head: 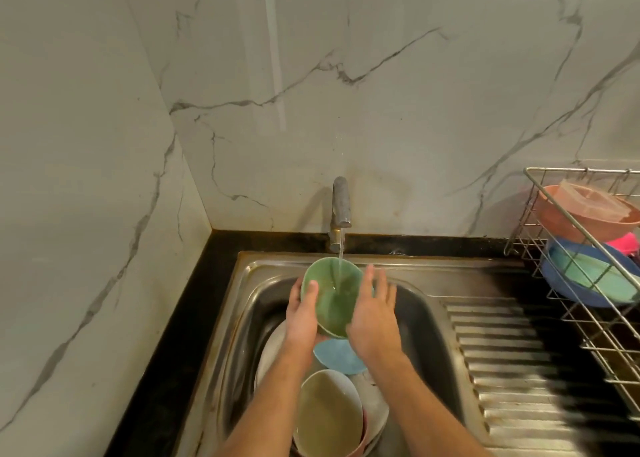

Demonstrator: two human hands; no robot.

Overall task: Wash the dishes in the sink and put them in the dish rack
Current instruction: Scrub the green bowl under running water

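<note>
**Green bowl held under the running tap**

The left hand (302, 314) has a firm grip on the green bowl (330, 297): its thumb hooks over the near-left rim while the fingers wrap out of sight beneath. The right hand (372, 318) is released, fingers straight and slightly spread, lying flat against the bowl's right side. The bowl is round, glossy and smooth, tilted toward the camera above the sink (420, 304), and a thin stream from the tap (341, 202) lands inside it.

Below the hands, more dishes lie in the brushed steel basin: a pale blue plate (337, 356), a deep cream bowl (327, 411) nested in a pink one, and white plates under them. A ribbed draining board (502, 359) runs to the right. On the black worktop (194, 311) at the far right stands the wire dish rack (585, 321), already holding a salmon-pink bowl (568, 221) and a blue dish (568, 283) with a teal one in it. Veined marble tiles cover the walls.
</note>
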